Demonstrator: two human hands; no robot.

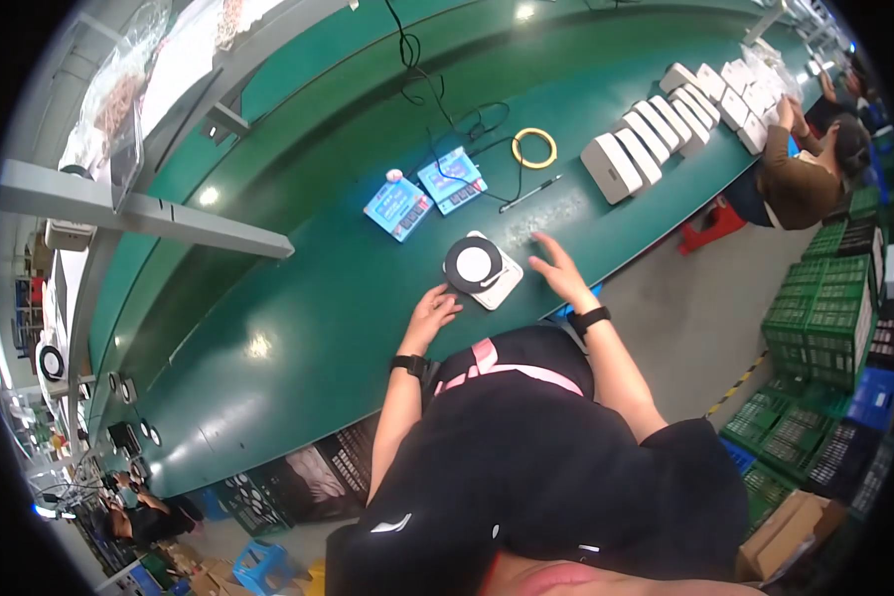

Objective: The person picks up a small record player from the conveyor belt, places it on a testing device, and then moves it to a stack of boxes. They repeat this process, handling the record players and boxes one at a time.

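Observation:
A round disc with a black rim and a white middle lies on a white, rounded rectangular device on the green bench. My left hand is at the disc's near left side, fingers loosely bent and a little apart, with nothing visible in them. Whether its fingertips touch the disc's edge, I cannot tell. To the right of the white device, my right hand is held open, thumb and fingers spread, apart from it and holding nothing. Both wrists wear dark bands.
Two blue-faced meter boxes with black cables stand beyond the disc. A pen-like tool and a yellow coil lie nearby. White boxes line the right side, where another person sits. A grey beam crosses the left.

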